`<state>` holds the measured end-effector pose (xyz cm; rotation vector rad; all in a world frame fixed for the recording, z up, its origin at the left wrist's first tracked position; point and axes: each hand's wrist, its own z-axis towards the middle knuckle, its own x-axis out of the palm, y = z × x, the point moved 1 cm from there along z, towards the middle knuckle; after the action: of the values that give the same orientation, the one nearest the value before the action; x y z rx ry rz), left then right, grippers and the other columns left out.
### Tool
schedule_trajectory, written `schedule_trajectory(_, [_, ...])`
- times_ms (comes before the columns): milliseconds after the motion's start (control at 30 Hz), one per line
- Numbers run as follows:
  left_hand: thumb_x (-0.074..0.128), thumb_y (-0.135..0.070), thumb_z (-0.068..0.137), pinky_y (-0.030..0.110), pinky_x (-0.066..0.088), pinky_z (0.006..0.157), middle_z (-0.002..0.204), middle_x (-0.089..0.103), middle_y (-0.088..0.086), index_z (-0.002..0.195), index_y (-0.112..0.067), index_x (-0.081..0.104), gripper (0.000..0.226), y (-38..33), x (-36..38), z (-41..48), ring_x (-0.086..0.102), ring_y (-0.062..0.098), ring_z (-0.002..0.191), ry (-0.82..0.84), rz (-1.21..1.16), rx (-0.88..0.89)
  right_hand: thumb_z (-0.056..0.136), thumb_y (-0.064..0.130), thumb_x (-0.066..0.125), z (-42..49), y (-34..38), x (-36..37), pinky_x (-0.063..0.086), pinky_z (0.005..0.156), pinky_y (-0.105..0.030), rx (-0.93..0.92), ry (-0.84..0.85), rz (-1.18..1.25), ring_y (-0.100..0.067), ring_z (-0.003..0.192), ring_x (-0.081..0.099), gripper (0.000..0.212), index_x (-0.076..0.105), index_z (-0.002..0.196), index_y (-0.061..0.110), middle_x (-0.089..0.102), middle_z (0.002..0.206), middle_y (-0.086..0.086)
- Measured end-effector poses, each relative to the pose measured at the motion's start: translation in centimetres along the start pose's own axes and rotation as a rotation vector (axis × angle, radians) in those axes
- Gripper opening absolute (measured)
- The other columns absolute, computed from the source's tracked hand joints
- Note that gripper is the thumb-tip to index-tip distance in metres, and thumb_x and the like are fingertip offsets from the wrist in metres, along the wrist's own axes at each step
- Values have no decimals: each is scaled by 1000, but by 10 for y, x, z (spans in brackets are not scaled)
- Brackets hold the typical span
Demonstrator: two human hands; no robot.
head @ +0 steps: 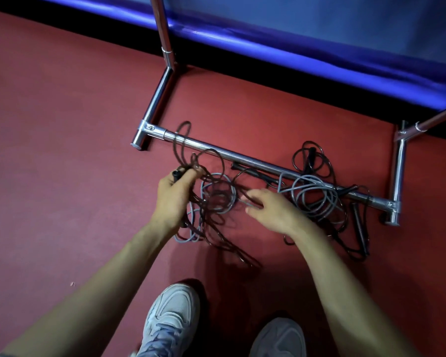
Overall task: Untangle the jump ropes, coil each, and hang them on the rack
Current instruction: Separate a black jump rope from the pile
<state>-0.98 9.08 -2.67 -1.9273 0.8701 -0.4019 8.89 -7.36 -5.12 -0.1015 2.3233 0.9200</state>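
L hand [174, 195] fingers curled round black handle [176, 174] plus dark rope [211, 150] loops; R hand [273, 210] fingers blurred over grey rope [216, 174], grip unclear; tangle on floor [62, 176], 6 o'clock of rack bar [255, 163]

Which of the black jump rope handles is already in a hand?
The black handle sticking up from the left hand, gripped with dark rope loops; the other handles lie on the floor by the rack's bottom bar.
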Motion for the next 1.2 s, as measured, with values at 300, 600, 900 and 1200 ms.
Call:
schedule_trajectory(300, [59, -25, 66, 34, 44, 67, 72, 54, 1, 78, -11, 52, 19, 17, -5, 1, 45, 13, 67, 7, 327, 183, 95, 19, 59, -8, 16, -18, 37, 57, -11, -87, -355, 294, 1, 49, 50, 22, 66, 77, 8, 57, 55, 5])
schedule_trajectory(600, [63, -6, 87, 13, 48, 66, 70, 69, -9, 102, -4, 66, 15, -11, 20, -14, 64, 1, 69, 441, -93, 36, 96, 23, 55, 5, 44, -15, 45, 71, -33, -169, -263, 291, -11, 69, 57, 19, 72, 89, 17, 64, 70, 6])
schedule_trajectory(900, [67, -10, 89, 12, 40, 54, 52, 52, -17, 71, -15, 62, 20, -11, 25, -14, 46, -3, 51, 58, -56, 97, 85, 44, 67, -8, 8, -15, 40, 61, -32, -19, -63, 211, -14, 57, 46, 32, 57, 73, 15, 51, 60, 1])
schedule_trajectory(1200, [65, -17, 88, 21, 37, 54, 56, 48, -12, 72, -23, 59, 19, -72, 19, -3, 42, 6, 55, -90, -148, 202, 96, 37, 53, -64, -48, -52, 38, 45, -22, 215, -34, 380, -13, 46, 48, 31, 58, 77, 12, 54, 61, -5])
